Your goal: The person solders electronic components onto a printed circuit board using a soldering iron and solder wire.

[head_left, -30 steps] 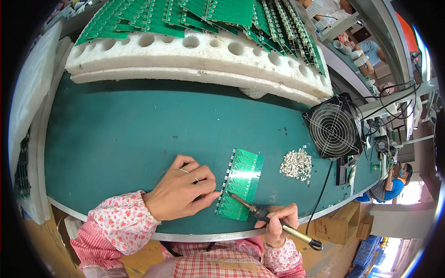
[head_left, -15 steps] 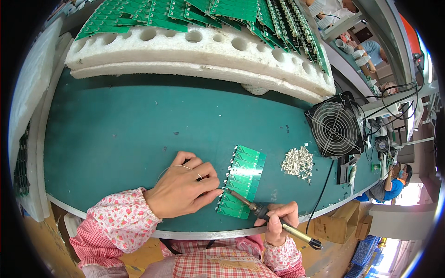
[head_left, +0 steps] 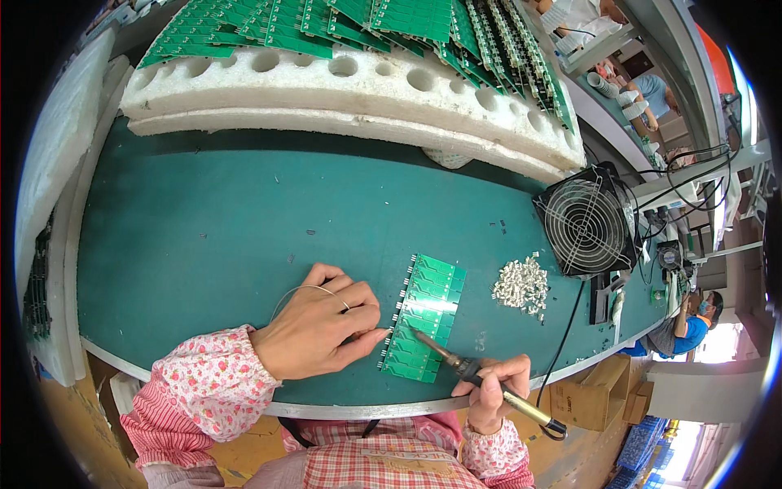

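Observation:
A green circuit board (head_left: 423,314) lies flat on the bench, with a row of small pins along its left edge. My right hand (head_left: 498,393) grips a soldering iron (head_left: 464,368) like a pen, its tip over the board's lower middle part. My left hand (head_left: 318,330) is closed at the board's left edge, thumb and index fingertip by the pins. A thin solder wire (head_left: 287,298) loops out over the back of this hand. What the fingertips pinch is mostly hidden.
A pile of small white parts (head_left: 521,285) lies right of the board, below a black fan (head_left: 585,224). White foam blocks (head_left: 326,102) holding many green boards (head_left: 285,24) span the back. Another foam piece (head_left: 61,187) stands left. A co-worker (head_left: 699,326) sits far right.
The soldering iron's tip has drawn back from the pins at the left edge, moving slightly right over the board. My left hand has barely shifted.

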The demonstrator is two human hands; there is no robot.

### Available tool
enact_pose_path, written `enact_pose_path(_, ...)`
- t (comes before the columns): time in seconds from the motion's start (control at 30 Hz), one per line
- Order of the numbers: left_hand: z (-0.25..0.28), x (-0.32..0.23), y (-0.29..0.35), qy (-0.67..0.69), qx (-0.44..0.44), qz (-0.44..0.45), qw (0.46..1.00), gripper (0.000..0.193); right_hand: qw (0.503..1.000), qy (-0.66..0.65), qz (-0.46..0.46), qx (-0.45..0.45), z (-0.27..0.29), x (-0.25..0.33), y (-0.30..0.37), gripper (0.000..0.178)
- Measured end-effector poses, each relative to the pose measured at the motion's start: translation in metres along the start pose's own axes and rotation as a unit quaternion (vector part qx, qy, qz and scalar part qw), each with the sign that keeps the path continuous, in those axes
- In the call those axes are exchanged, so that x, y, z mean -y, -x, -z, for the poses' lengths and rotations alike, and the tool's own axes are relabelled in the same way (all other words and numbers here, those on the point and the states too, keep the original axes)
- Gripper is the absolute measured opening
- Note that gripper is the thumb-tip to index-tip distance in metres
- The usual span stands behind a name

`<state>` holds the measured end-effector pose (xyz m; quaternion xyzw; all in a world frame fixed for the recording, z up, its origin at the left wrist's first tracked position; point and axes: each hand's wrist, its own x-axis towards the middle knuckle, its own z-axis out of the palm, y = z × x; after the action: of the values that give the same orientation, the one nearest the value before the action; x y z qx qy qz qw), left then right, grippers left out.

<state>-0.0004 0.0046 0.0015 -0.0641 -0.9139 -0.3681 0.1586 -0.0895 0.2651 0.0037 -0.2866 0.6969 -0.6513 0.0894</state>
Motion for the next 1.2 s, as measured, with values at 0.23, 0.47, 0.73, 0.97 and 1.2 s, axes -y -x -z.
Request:
enact_pose_path(0.23, 0.003, 0.001, 0.001, 0.034, 0.012, -0.025, 0.999, 0.013, 0.995, -0.058, -0.057, -0.055, -0.004, 0.005, 0.017, 0.029)
enact_pose_path(0.47, 0.000, -0.002, 0.002, 0.033, 0.023, -0.025, 0.999, 0.014, 0.993, -0.078, -0.087, -0.032, -0.006, 0.009, 0.013, 0.029)
enact_pose_path(0.73, 0.000, -0.004, 0.003, 0.043, 0.042, -0.014, 0.998, 0.014, 0.989, -0.078, -0.118, -0.038, -0.006, 0.008, 0.012, 0.029)
enact_pose_path(0.97, -0.003, -0.004, 0.002, 0.050, 0.037, -0.006, 0.998, 0.012, 0.987, -0.103, -0.124, -0.027, -0.005, 0.007, 0.011, 0.027)
enact_pose_path(1.2, -0.003, -0.005, 0.002, 0.038, 0.024, -0.006, 0.999, 0.012, 0.987, -0.105, -0.122, -0.012, -0.007, 0.008, 0.010, 0.028)
